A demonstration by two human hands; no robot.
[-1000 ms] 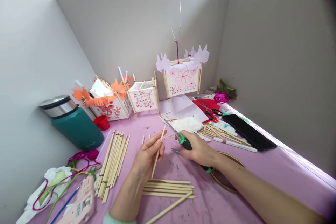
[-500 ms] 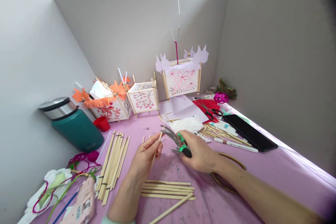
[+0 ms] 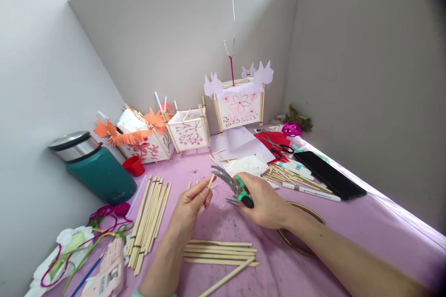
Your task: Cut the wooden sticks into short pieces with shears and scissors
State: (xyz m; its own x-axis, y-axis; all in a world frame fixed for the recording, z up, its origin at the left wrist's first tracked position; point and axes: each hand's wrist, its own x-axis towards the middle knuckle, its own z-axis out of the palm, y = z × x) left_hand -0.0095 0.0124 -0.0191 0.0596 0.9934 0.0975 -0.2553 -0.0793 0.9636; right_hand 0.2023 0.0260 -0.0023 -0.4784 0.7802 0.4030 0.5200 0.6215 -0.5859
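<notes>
Between the fingertips of my left hand (image 3: 195,199) is a thin wooden stick (image 3: 211,181), its upper end sticking up beside the blades. My right hand (image 3: 261,199) grips green-handled cutters (image 3: 242,191), whose jaws are apart, tips close to the stick's end. Below my hands several wooden sticks (image 3: 219,250) lie side by side, with one slanted stick (image 3: 228,277) across their right ends. More sticks with dark bands (image 3: 148,222) lie to the left of my left hand.
Paper lanterns (image 3: 191,134) stand along the back. A teal bottle (image 3: 101,174), red cup (image 3: 134,166) and pink glue gun (image 3: 110,267) are at left. Scissors (image 3: 278,146), a black phone (image 3: 329,174), stick offcuts (image 3: 296,177) and a brass-coloured ring (image 3: 322,219) lie right.
The stick in my left hand now shows only a short end above the fingers, and its lower part no longer shows below the hand. The cutters have barely moved.
</notes>
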